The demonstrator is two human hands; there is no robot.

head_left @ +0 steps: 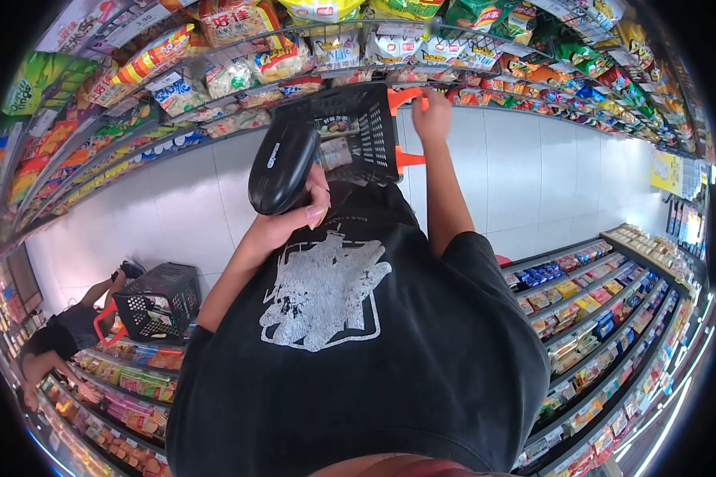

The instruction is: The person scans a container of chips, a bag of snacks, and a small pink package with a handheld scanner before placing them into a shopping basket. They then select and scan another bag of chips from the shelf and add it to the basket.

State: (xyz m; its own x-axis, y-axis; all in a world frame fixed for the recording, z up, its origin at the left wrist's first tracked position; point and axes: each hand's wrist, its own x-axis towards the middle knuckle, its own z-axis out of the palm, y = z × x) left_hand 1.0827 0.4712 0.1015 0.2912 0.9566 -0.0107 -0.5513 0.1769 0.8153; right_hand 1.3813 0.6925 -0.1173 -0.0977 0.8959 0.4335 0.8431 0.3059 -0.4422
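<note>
1. Left hand (294,221): clamped on the near end of the black oval case (285,165), thumb and fingers at its edge.
2. Right hand (431,116): closed on the orange handle (406,97) of the black basket (378,135).
3. Black basket: located ahead of the dark shirt (358,366), beside the snack shelves (326,60); contains packaged goods (336,153).
4. Second basket (175,290): positioned beside another person (60,330).

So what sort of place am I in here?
Most likely a supermarket or convenience store: there are rows of bagged snacks, a price label along the racking, and a black shopping basket in front of you.
</note>
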